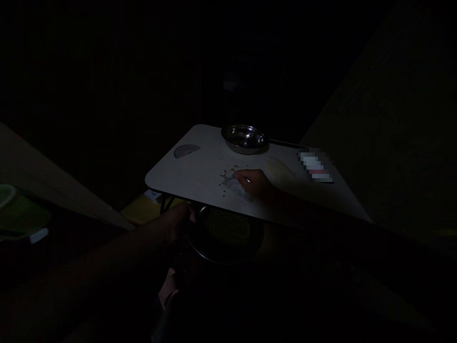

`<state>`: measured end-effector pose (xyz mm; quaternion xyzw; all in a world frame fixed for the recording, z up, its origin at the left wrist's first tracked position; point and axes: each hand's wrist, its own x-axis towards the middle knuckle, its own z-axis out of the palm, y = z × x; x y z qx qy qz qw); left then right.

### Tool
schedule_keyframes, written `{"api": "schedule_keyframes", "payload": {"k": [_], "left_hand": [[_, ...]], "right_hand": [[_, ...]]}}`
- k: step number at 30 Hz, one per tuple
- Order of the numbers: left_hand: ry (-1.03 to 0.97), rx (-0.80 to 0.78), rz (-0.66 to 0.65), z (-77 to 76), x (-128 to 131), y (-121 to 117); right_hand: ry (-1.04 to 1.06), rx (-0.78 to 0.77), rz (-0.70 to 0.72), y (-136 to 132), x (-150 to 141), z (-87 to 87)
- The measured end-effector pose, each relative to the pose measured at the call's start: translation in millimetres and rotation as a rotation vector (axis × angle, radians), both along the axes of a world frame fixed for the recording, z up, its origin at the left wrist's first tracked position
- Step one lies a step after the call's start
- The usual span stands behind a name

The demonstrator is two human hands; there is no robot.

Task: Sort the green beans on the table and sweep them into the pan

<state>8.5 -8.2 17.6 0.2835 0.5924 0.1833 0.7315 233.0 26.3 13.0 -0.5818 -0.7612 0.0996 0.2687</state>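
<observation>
Hands at the dark tabletop [200, 171]
Right hand [255, 183] pressed a card [236, 188] near seeds [228, 172]; left hand [176, 221] gripped a plate [225, 236] under the front edge, where seeds could drop in.

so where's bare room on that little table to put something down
Bare tabletop lies between the steel bowl, the half-round inset and the right hand. It is crowded by that hand, among scattered grains.

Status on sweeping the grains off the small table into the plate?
Mostly done: the plate, which the left hand holds under the table edge, already carries a heap of greenish grains. In hand: the right hand rests on the tabletop beside a pale card-like piece. Left: a few scattered grains by the fingers. The steel bowl looks empty.
</observation>
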Motion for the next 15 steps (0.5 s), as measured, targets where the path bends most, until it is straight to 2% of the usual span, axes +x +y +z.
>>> {"api": "schedule_keyframes", "payload": {"k": [3, 11, 15], "left_hand": [[0.048, -0.020, -0.010, 0.4, 0, 0], [0.024, 0.010, -0.011, 5.3, 1, -3], [0.025, 0.003, 0.001, -0.8, -1, 0]], "right_hand": [[0.012, -0.009, 0.006, -2, 1, -0.3], [0.043, 0.009, 0.049, -1, -9, 0.0], [0.019, 0.004, 0.084, 2, -18, 0.3]]}}
